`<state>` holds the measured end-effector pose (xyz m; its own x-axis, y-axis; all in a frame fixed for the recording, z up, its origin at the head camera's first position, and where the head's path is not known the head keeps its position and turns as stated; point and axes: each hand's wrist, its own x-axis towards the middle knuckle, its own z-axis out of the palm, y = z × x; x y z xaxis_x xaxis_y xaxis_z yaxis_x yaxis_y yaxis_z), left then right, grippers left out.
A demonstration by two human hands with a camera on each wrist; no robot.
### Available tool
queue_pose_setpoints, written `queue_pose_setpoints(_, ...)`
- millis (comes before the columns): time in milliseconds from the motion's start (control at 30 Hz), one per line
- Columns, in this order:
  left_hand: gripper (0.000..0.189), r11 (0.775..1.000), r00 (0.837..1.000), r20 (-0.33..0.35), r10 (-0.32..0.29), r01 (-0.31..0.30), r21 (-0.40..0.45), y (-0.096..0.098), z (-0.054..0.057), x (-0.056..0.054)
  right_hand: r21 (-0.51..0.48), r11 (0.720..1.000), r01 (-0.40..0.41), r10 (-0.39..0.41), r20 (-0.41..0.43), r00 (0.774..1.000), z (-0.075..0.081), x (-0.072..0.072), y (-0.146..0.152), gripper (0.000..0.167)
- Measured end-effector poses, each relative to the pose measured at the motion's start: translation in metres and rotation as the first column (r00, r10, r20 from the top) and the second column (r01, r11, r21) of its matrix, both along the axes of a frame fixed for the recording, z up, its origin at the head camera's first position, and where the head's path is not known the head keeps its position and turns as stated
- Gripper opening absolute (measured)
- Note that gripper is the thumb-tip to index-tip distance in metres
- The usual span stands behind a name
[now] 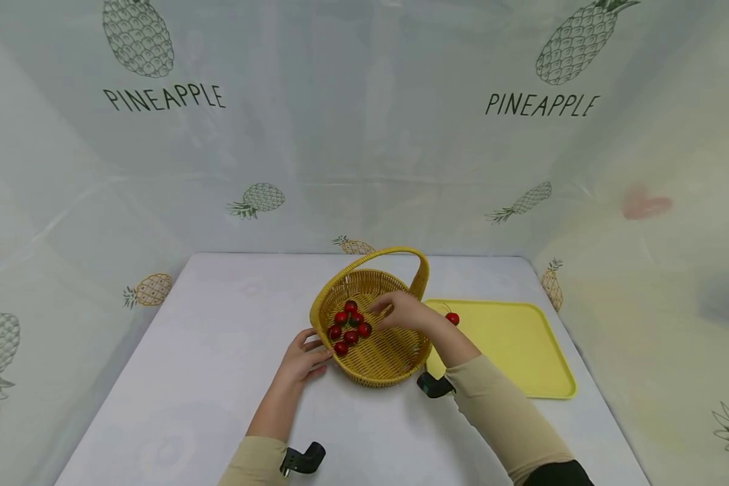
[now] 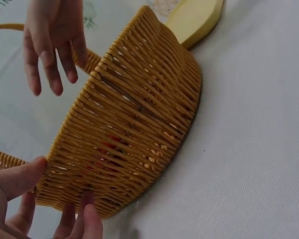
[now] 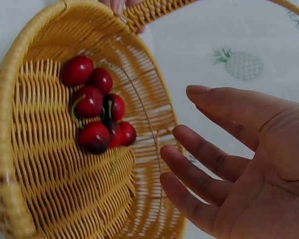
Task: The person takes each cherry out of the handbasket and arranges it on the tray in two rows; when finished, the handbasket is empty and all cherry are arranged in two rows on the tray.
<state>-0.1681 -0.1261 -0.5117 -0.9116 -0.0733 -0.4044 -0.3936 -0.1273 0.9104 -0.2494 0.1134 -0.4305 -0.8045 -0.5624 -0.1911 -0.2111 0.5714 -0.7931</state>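
A yellow woven basket (image 1: pixel 384 374) with an arched handle stands on the table and holds several red cherries (image 3: pixel 88 101), bunched toward its left side. My left hand (image 1: pixel 304 358) holds the basket's left side, its thumb at the rim and its fingers against the outer weave in the left wrist view. Over the basket hovers my right hand (image 1: pixel 403 312), just right of the cherries. Its palm and fingers (image 3: pixel 204 159) are bare of any object in the right wrist view, the fingers loosely bent and spread apart.
A flat yellow tray (image 1: pixel 510 344) lies to the right of the basket, partly behind my right forearm. One cherry (image 1: pixel 452 318) with a stem rests near the tray's upper left. A pineapple-print curtain (image 1: pixel 364 135) surrounds the white table (image 1: pixel 219 378).
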Motion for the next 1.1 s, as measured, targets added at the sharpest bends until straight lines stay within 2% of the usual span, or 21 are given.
queue_pose_setpoints(233,0.059,1.000,1.000,-0.003,-0.006,0.006,-0.008,-0.001,0.001,0.000,0.034,0.993,-0.117,0.116,0.025,0.993,-0.004,-0.004,-0.021,0.032)
queue_pose_setpoints(400,0.059,1.000,1.000,-0.008,-0.008,0.007,-0.013,-0.001,-0.001,-0.001,0.038,0.976,-0.215,0.212,0.082,0.974,-0.010,-0.006,-0.032,0.034)
queue_pose_setpoints(533,0.058,1.000,1.000,-0.006,-0.003,0.002,-0.019,-0.002,-0.002,-0.001,0.034,0.964,-0.264,0.257,0.136,0.957,-0.014,-0.007,-0.040,0.037)
queue_pose_setpoints(767,0.056,0.999,1.000,-0.015,-0.005,0.005,-0.039,-0.005,-0.005,-0.003,0.076,0.955,-0.287,0.271,0.172,0.947,-0.028,-0.008,-0.052,0.039)
queue_pose_setpoints(967,0.054,0.998,1.000,-0.019,-0.013,0.012,-0.055,-0.006,-0.004,-0.004,0.040,0.965,-0.259,0.239,0.270,0.933,-0.035,-0.009,-0.057,0.037)
queue_pose_setpoints(1100,0.054,0.998,0.999,-0.027,-0.022,0.020,-0.065,-0.007,-0.001,-0.003,0.043,0.970,-0.238,0.214,0.304,0.928,-0.040,-0.009,-0.059,0.035)
